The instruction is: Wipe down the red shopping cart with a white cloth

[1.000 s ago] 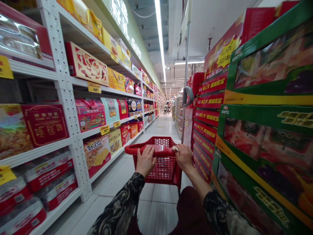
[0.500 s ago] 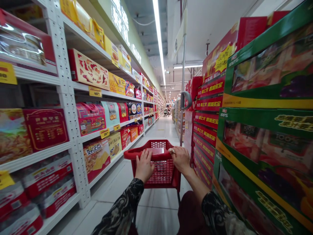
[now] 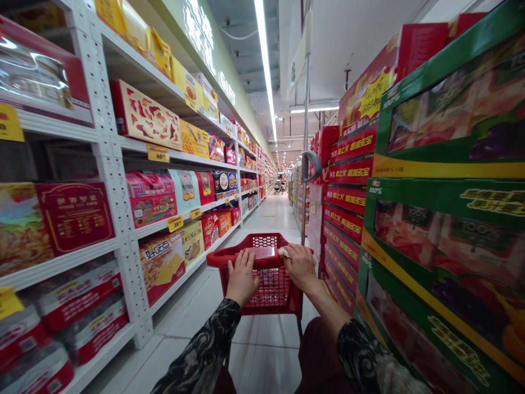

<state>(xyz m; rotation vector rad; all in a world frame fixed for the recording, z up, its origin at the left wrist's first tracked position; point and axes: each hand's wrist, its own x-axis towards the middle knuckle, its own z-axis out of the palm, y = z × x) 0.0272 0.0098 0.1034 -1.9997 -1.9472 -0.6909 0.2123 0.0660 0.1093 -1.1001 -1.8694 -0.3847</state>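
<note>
Loosely, left hand [image 3: 243, 280] draped over cart handle [image 3: 267, 253], fingers [image 3: 245, 260] extended, right hand [image 3: 302, 267] curled around it.

The left hand [image 3: 241, 283] lays its fingers over the red handle [image 3: 266, 252] of a shopping cart; whether they curl beneath is hidden. The right hand [image 3: 302, 266] bends its fingers over the handle's right part, a crumpled white scrap [image 3: 283, 252] at their tips. Below the fingers is the cart's red basket [image 3: 268, 293]. Left of them, white shelving [image 3: 109, 180] bears boxed goods [image 3: 162, 260]; to their right, 2 stacks rise: red cartons [image 3: 346, 197] and green cartons [image 3: 443, 186].
</note>
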